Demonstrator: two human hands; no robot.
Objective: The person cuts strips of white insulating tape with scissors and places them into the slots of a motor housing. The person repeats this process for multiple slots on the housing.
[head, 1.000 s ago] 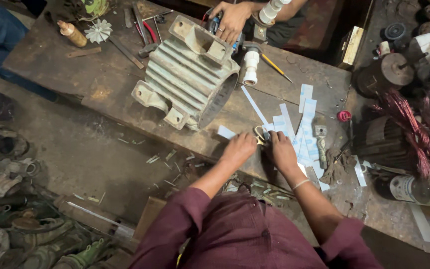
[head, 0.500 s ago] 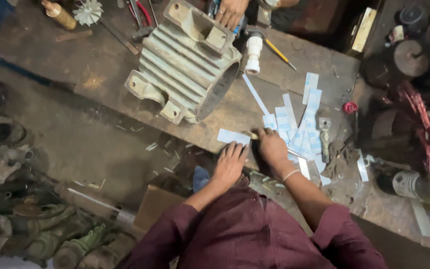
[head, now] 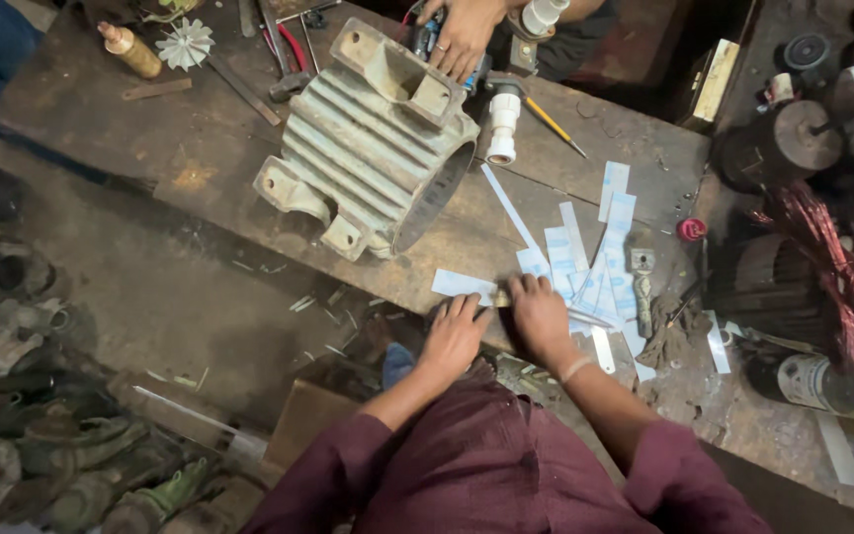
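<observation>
Your left hand (head: 454, 336) lay flat at tabletop (head: 200, 148) edge, fingertips on pale paper strip (head: 464, 285); your right hand (head: 541, 314) pressed beside strip pile (head: 590, 267); ribbed motor housing (head: 373, 143) behind.

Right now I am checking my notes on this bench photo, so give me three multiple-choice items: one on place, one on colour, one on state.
1. The ribbed grey metal motor housing lies where from the pale blue paper strips?
A left B right C on top
2. The small round cap is
A green B red C white
3. The right hand is
A raised B flat on the wooden bench C gripping a hammer

A: housing sits left of the strips. B: cap is red. B: palm presses down beside the left hand.
</observation>
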